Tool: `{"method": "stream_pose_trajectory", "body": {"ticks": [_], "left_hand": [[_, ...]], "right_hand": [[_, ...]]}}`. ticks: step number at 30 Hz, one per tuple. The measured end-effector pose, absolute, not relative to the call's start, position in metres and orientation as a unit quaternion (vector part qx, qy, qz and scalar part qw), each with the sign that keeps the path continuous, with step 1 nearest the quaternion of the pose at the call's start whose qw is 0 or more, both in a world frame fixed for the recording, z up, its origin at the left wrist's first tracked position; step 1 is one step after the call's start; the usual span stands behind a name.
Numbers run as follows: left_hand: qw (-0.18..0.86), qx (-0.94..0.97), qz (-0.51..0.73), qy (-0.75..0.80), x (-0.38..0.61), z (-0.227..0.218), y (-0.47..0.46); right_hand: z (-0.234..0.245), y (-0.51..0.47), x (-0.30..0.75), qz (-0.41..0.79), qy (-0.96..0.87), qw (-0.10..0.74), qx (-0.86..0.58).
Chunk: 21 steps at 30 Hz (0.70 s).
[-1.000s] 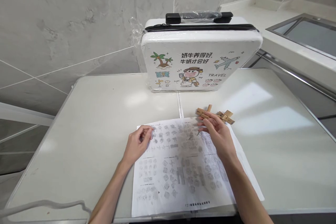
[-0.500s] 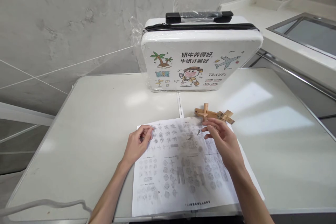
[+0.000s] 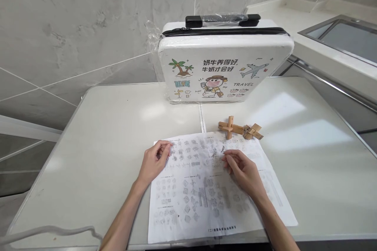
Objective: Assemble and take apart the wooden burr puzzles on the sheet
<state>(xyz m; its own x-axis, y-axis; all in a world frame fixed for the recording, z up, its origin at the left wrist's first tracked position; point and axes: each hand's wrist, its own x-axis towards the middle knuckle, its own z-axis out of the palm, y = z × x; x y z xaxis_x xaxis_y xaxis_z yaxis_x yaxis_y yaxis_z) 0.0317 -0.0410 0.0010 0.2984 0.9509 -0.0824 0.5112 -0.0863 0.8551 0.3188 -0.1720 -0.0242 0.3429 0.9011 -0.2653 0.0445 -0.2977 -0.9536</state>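
Observation:
A printed paper sheet (image 3: 188,188), covered in small puzzle diagrams, lies on the table. My left hand (image 3: 155,159) rests at its upper left edge, with curled fingers and the thumb tip against them; nothing shows in it. Over the right part of the sheet, my right hand (image 3: 241,170) has loosely bent fingers, slightly apart and holding nothing visible. Beyond that hand, at the sheet's top edge, stands a cross-shaped assembly of numbered wooden puzzle pieces (image 3: 231,127). Touching or close by on its right is a second wooden assembly (image 3: 253,131).
A white suitcase (image 3: 188,53) in clear plastic wrap stands upright at the back of the white table (image 3: 103,137). A grey cable (image 3: 53,229) crosses the front left corner. Behind is a grey tiled wall (image 3: 73,19), with a counter (image 3: 318,47) at right.
My right hand has drawn back from the wooden puzzle assembly, down and toward me over the sheet. The assembly now shows fully. My left hand has stayed put.

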Motion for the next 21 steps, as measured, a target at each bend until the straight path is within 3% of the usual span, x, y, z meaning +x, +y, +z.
{"method": "stream_pose_trajectory", "body": {"ticks": [21], "left_hand": [[0.411,0.693,0.261,0.531,0.0333,0.0003,-0.0405]], "right_hand": [[-0.0301,-0.1737,0.3149,0.377,-0.424,0.446,-0.692]]}}
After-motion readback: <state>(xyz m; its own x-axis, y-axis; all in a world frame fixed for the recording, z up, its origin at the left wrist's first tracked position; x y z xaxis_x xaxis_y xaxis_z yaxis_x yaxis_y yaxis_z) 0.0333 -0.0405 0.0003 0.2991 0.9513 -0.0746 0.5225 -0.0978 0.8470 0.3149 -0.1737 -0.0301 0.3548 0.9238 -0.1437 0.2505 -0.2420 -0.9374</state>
